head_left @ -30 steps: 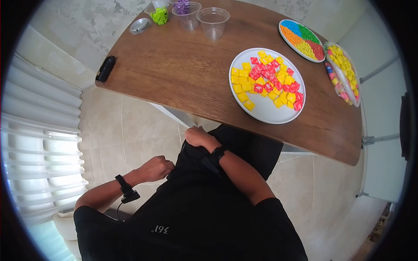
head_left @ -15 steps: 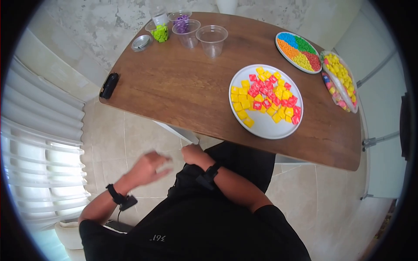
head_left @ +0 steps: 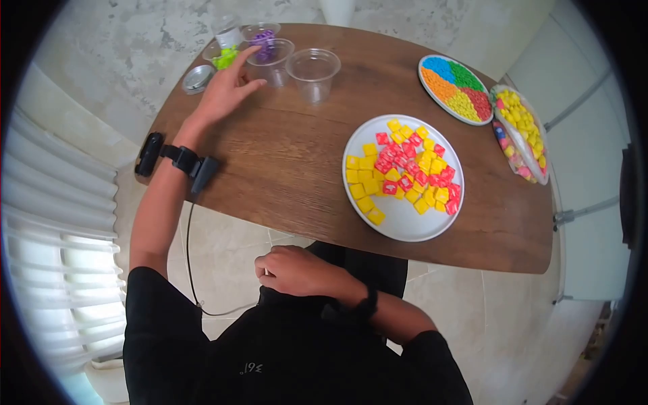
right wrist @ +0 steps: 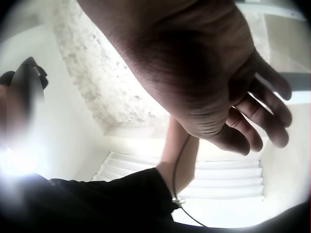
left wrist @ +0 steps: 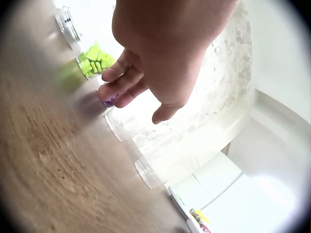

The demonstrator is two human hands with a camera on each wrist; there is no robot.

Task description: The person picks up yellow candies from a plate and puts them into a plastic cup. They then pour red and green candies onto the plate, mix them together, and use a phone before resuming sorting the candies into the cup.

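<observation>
My left hand (head_left: 228, 88) reaches over the table's back left, fingers extended near a cup of green pieces (head_left: 225, 57) and the cup of purple pieces (head_left: 264, 47). In the left wrist view, the left hand (left wrist: 155, 63) holds nothing visible, and green pieces (left wrist: 95, 61) show beyond its fingers. Two clear cups (head_left: 275, 66), (head_left: 314, 71) appear without visible contents. My right hand (head_left: 290, 270) hangs in front of the body below the table edge; in the right wrist view the right hand (right wrist: 209, 82) has loosely bent fingers and nothing in them.
A white plate (head_left: 405, 228) bears yellow and red wrapped squares. Behind it are a plate of sorted coloured pieces (head_left: 456, 90) and a bag of yellow and pink pieces (head_left: 521, 131). A round silver lid (head_left: 198, 79) and a black object (head_left: 149, 154) lie at the left.
My left hand has risen from beside the body and moved forward over the table to the cups. The right hand has stayed near the waist, shifting slightly, its fingers now more visible.
</observation>
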